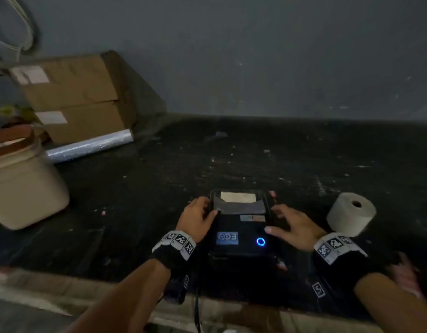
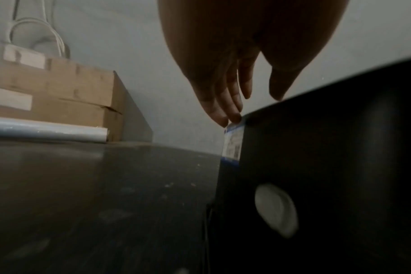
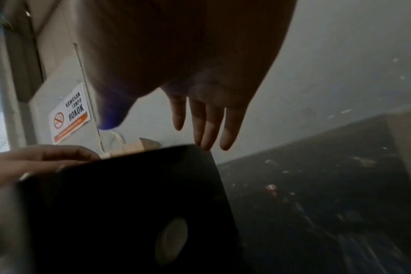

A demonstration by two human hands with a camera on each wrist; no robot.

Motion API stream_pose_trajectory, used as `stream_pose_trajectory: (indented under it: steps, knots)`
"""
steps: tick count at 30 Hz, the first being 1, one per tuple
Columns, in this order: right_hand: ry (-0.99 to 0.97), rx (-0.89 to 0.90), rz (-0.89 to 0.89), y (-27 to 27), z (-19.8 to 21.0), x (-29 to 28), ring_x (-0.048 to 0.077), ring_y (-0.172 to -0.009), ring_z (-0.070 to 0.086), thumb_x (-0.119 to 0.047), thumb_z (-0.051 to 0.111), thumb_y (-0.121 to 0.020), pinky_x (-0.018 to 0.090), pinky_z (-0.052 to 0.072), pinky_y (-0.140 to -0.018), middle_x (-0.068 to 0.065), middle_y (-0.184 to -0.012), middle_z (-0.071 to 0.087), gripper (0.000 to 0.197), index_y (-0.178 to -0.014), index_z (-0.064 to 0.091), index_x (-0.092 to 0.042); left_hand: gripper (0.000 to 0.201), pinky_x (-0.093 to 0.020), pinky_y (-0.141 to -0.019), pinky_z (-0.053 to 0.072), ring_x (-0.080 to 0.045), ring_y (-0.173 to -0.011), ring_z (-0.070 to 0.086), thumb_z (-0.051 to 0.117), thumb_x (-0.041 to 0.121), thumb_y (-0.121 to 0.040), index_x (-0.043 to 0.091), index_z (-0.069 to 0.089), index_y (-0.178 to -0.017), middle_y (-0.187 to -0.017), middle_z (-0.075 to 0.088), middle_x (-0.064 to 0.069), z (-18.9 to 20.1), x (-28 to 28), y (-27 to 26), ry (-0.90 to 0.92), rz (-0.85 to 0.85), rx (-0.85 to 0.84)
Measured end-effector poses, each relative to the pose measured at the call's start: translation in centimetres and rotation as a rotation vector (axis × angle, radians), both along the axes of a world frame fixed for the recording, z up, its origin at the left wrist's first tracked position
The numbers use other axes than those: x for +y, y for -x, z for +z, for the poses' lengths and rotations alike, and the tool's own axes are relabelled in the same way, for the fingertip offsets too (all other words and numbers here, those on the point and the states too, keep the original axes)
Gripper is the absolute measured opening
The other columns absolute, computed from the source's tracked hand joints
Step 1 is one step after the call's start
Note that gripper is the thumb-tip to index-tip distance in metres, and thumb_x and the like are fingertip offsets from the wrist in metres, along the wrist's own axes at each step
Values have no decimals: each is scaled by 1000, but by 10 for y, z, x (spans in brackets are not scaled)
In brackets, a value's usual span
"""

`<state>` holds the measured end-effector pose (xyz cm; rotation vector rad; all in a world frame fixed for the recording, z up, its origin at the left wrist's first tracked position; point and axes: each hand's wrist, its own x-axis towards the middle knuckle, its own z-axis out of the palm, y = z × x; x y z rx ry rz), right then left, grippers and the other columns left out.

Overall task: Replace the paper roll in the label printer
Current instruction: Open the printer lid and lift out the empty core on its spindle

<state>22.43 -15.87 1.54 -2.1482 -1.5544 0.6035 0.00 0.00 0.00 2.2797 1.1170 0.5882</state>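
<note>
A black label printer (image 1: 241,234) with a lit blue ring button (image 1: 260,242) sits on the dark table near the front edge. Pale paper shows through its lid window (image 1: 237,197). My left hand (image 1: 203,210) lies against the printer's left side with the thumb on the lid. In the left wrist view its straight fingertips (image 2: 223,120) touch the printer's (image 2: 329,148) upper edge. My right hand (image 1: 287,219) rests open on the right side, and its straight fingers (image 3: 207,129) reach the printer's (image 3: 129,194) top corner. A white paper roll (image 1: 352,213) stands on end to the right, untouched.
Stacked cardboard boxes (image 1: 73,97) and a roll of clear film (image 1: 90,145) lie at the back left. A beige bin (image 1: 22,188) stands at the left. A cable (image 1: 197,308) hangs over the table's front edge (image 1: 63,292). Small scraps dot the tabletop.
</note>
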Motion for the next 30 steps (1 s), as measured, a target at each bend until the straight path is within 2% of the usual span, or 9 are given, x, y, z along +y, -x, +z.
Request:
stream_pose_trajectory:
  steps: [2,5,8,11,17,20,23,27,30]
  knots:
    - [42,39,9,13,-7,-8,14,-122,47,-53,65,-74,21,35,-98,3,-139,46,77,-136,30,-25,39,-33,-88,50,-22,-101,60,57,36,-88,12,53,-118,-116,60,-8,-8,-8,8,49,20,-24]
    - [60,105,-4,33,-25,-25,17,-132,38,-54,71,-67,22,29,-105,4,-150,33,100,-144,14,-26,46,-36,-92,49,-26,-107,59,52,41,-89,10,49,-124,-121,58,-12,-25,-23,18,61,5,-53]
    - [50,147,-56,46,-39,-32,18,-135,34,-51,73,-67,23,26,-107,6,-152,28,108,-146,3,-26,54,-38,-100,45,-28,-118,54,49,44,-90,10,43,-131,-131,54,-14,-36,-31,25,122,12,-98]
    - [31,167,-120,53,-49,-34,21,-132,39,-53,71,-68,30,31,-108,8,-150,33,107,-144,-1,-32,62,-36,-105,41,-27,-124,50,48,49,-89,11,37,-136,-138,49,-14,-44,-41,34,193,-21,-89]
    - [14,143,-182,62,-47,-35,22,-129,44,-46,70,-73,22,32,-97,9,-147,38,102,-145,0,-30,78,-33,-106,40,-21,-126,48,64,54,-75,18,34,-137,-139,48,-7,-48,-46,43,278,-146,-97]
    - [10,151,-185,64,-45,-35,23,-126,47,-43,70,-75,22,33,-94,10,-147,39,101,-145,-1,-29,86,-32,-107,39,-21,-128,46,71,52,-70,18,31,-139,-140,47,-6,-49,-45,43,288,-158,-93]
    - [16,157,-197,64,-46,-34,24,-129,44,-43,70,-74,23,31,-96,9,-148,37,101,-145,-1,-30,90,-34,-108,39,-21,-129,45,71,53,-69,18,30,-140,-141,46,-6,-50,-45,43,292,-157,-86]
    - [40,131,-195,61,-46,-33,26,-127,47,-49,69,-72,33,36,-103,11,-147,38,101,-143,0,-33,94,-38,-109,40,-21,-130,45,71,58,-65,21,28,-141,-143,45,-6,-49,-41,44,317,-160,-85]
    - [39,117,-201,61,-45,-34,28,-124,49,-50,70,-71,35,38,-105,12,-145,41,100,-143,2,-33,92,-35,-109,38,-21,-131,44,73,53,-67,23,28,-141,-144,44,-7,-47,-41,43,331,-169,-92]
